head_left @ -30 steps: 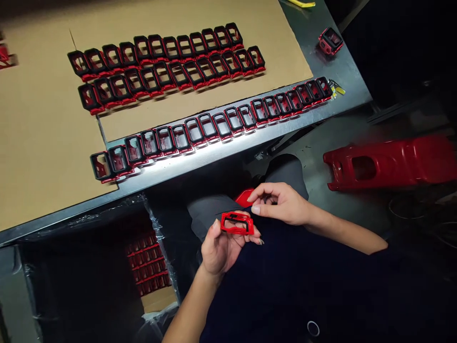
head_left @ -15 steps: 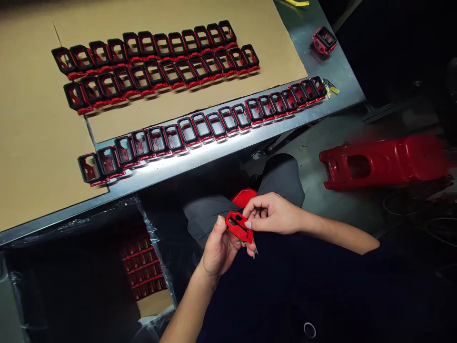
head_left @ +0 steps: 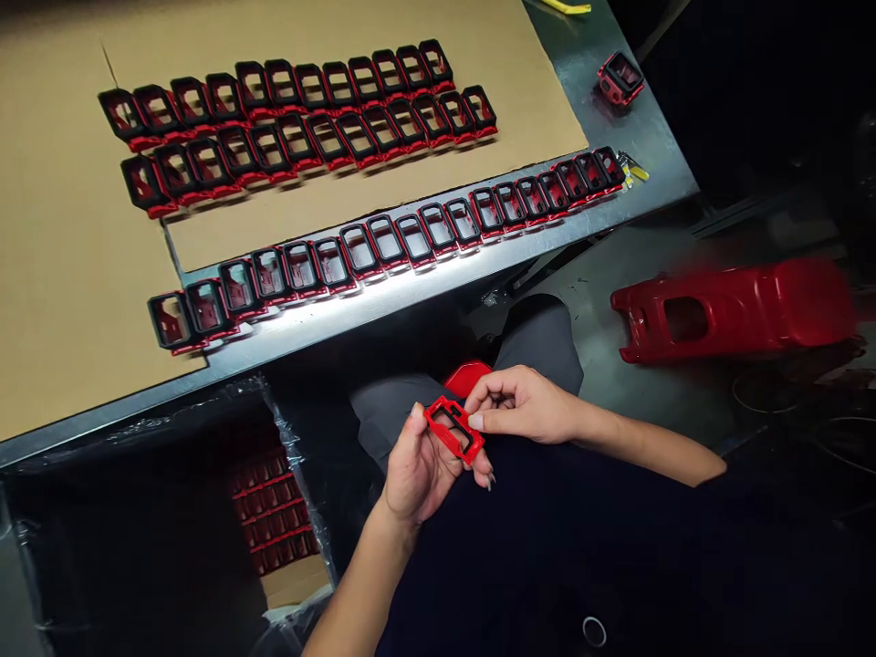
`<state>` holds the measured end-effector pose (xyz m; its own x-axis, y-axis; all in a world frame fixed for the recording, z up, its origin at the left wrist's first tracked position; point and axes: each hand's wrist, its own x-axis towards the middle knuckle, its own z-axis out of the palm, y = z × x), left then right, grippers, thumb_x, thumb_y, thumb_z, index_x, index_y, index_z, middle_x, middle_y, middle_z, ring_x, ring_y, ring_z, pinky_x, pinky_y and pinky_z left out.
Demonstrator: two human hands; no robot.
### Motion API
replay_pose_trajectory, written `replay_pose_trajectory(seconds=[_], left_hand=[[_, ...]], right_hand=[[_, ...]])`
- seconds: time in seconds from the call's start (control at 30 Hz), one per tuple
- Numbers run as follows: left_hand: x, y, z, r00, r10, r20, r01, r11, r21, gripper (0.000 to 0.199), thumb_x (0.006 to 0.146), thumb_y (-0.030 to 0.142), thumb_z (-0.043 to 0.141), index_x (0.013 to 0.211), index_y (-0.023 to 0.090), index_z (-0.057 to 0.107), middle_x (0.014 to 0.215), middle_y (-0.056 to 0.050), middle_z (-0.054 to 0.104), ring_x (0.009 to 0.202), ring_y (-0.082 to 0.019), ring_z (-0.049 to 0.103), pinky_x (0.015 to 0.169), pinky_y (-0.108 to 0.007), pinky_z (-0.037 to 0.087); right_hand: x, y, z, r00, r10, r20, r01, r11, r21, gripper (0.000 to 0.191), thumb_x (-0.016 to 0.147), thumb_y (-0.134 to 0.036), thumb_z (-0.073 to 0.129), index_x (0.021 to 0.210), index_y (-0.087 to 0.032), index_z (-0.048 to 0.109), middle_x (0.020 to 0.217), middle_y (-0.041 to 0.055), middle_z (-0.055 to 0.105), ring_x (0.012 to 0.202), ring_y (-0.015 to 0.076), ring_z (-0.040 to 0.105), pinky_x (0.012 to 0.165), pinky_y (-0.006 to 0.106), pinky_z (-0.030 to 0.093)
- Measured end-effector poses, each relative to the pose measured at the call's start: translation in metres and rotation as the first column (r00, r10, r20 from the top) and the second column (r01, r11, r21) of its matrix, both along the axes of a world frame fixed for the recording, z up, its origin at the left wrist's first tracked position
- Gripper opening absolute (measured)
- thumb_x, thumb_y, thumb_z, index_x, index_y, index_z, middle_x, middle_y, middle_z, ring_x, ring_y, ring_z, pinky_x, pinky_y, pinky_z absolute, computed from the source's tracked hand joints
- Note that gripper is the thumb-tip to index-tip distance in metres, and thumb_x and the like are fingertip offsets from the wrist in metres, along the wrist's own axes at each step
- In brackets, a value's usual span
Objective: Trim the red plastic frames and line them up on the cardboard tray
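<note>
Over my lap, my left hand (head_left: 421,465) grips a small red plastic frame (head_left: 443,440) with a black inner rim, thumb on its upper left end and fingers beneath. The frame is tilted, so its opening faces me. My right hand (head_left: 524,406) pinches the frame's right edge between thumb and index finger, the other fingers curled. Whether a small piece sits under the right fingertips cannot be made out. On the table ahead, a row of similar red and black frames (head_left: 299,266) runs along the metal edge.
Two more rows of frames (head_left: 294,137) stand on the cardboard sheet (head_left: 55,274). One frame (head_left: 621,78) sits alone at the table's far right corner. Below left is a plastic-lined box (head_left: 277,511) with stacked frames. A red plastic stool (head_left: 739,310) stands at right.
The frame in my hands has turned, so its opening now shows more fully. Both hands have shifted slightly up and left. The rows on the table stay put.
</note>
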<state>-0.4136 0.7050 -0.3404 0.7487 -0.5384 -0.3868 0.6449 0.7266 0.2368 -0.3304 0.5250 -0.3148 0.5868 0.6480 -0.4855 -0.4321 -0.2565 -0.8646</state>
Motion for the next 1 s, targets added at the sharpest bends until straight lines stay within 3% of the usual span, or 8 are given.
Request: replay_pose_trajectory(seconds=[0.23,0.6,1.0], left_hand=[[-0.0015,-0.0006,-0.0016,1.0,0.009,0.007,-0.01,0.997,0.071,0.061,0.095,0.066,0.046,0.096,0.01,0.069,0.071,-0.01,0.075,0.06,-0.024,0.072,0.065,-0.035,0.057],[-0.0028,-0.0009,-0.0024,0.999,0.031,0.019,-0.033,0.992,0.119,0.058,0.092,0.066,0.051,0.1,0.011,0.066,0.072,-0.009,0.073,0.064,-0.024,0.071,0.067,-0.036,0.057],[-0.0021,-0.0002,-0.002,1.0,-0.012,-0.024,0.015,0.991,0.135,0.06,0.094,0.066,0.046,0.094,0.01,0.066,0.067,-0.01,0.074,0.056,-0.02,0.07,0.059,-0.028,0.056]], right_hand=[[-0.0038,-0.0006,-0.0056,0.998,-0.039,-0.057,0.041,0.998,0.037,0.033,0.08,-0.041,0.078,0.09,-0.012,0.069,0.072,0.0013,0.064,0.064,0.0086,0.057,0.061,0.02,0.045],[-0.0052,0.0001,-0.0015,0.983,-0.068,-0.169,0.086,0.991,0.1,0.036,0.077,-0.042,0.081,0.089,-0.012,0.065,0.073,0.0012,0.066,0.064,0.0091,0.061,0.064,0.022,0.05],[-0.007,-0.0014,-0.0071,0.99,-0.048,-0.13,0.049,0.999,0.003,0.039,0.074,-0.044,0.083,0.09,-0.012,0.068,0.072,0.0002,0.064,0.062,0.0078,0.056,0.06,0.019,0.042]])
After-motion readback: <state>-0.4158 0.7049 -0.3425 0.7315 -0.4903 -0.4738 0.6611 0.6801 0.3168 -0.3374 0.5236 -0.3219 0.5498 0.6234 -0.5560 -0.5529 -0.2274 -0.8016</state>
